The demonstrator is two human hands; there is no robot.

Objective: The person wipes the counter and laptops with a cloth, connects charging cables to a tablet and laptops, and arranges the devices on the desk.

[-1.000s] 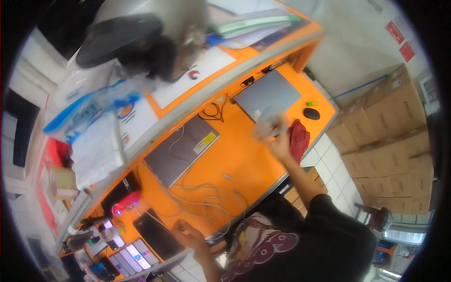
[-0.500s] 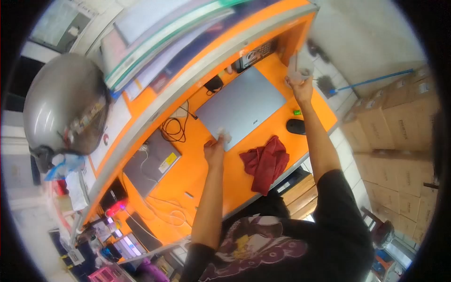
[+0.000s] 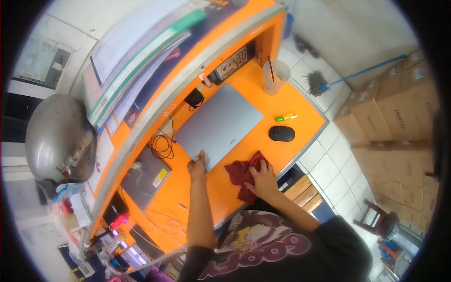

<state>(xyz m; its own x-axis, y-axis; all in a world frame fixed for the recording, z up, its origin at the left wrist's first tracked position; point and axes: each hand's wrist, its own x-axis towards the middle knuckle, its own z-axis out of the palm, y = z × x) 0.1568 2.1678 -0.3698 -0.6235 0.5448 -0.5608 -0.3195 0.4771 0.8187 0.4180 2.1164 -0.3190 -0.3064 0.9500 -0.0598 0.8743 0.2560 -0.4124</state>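
Red cloth under spread right hand; left hand holds wad; orange desk, cartons.

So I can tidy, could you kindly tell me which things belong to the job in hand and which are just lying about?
Likely part of the job:
red cloth, under the right hand
white wad, at the left hand
silver laptop, beside it

Probably just lying about:
black mouse
plastic cup
darker laptop
helmet

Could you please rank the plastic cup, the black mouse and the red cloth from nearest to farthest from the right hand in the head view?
1. Red cloth: touching the right hand.
2. Black mouse: beyond the hand.
3. Plastic cup: farther, beyond the mouse.
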